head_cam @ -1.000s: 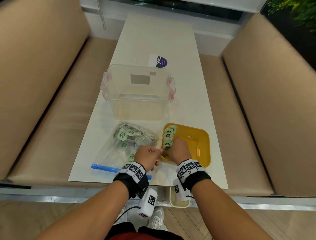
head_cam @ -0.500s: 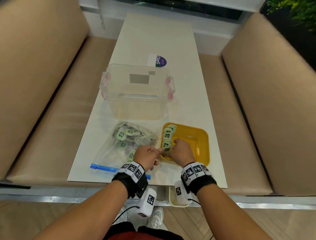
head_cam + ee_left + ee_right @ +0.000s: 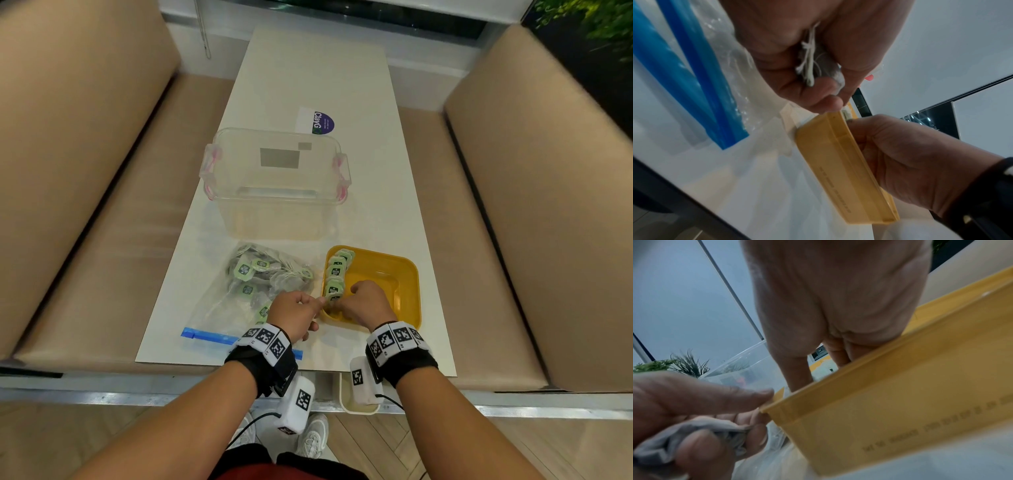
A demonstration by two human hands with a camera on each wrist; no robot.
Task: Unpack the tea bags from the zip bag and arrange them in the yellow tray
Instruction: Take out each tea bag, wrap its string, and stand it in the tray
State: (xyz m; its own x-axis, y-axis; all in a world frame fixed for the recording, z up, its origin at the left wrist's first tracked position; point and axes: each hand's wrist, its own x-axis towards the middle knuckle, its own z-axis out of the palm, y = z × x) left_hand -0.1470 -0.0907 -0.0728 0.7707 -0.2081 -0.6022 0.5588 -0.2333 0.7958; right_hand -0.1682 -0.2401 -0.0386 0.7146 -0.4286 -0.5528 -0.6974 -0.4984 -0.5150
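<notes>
Tea bags (image 3: 335, 277) lining yellow tray (image 3: 409, 291) left wall; right hand (image 3: 368, 303) shifted inward, grip unclear; left hand (image 3: 296, 317) clutches spares beside tray.

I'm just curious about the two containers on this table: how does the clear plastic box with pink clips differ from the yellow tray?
The clear plastic box with pink clips is see-through, deep and looks empty; the yellow tray is opaque and shallow, with a row of green-labelled tea bags along its left wall. The box sits farther away, untouched; the right hand reaches into the tray. Both are open-topped, rounded rectangles on the white table.
</notes>
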